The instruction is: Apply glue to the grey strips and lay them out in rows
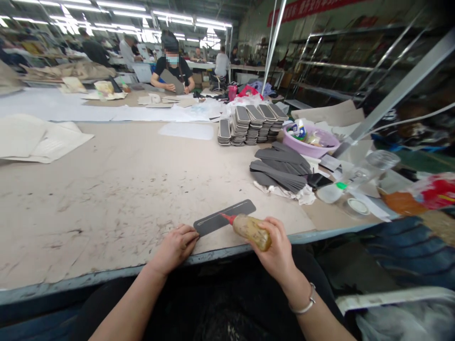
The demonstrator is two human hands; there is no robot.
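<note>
A dark grey strip (pixel 210 223) with rounded corners lies slantwise near the table's front edge. A thin pale line of glue runs along its upper side. My left hand (pixel 177 247) has its fingers curled together at the strip's left end, gripping it against the table. In my right hand (pixel 279 248) is a squeeze glue bottle (pixel 249 229), yellowish and stained, tilted with its red nozzle pointing left over the strip's middle. Whether the nozzle tip touches the strip I cannot tell. My right fingers wrap around the bottle's base.
Beyond the strip lies a fanned pile of dark grey pieces (pixel 280 166) on white cloth. Stacks of pale-edged grey panels (pixel 249 125) stand behind, beside a purple basin (pixel 316 142). Clear containers (pixel 357 207) sit at right, near a metal pole (pixel 398 102). A co-worker (pixel 172 71) is across the table.
</note>
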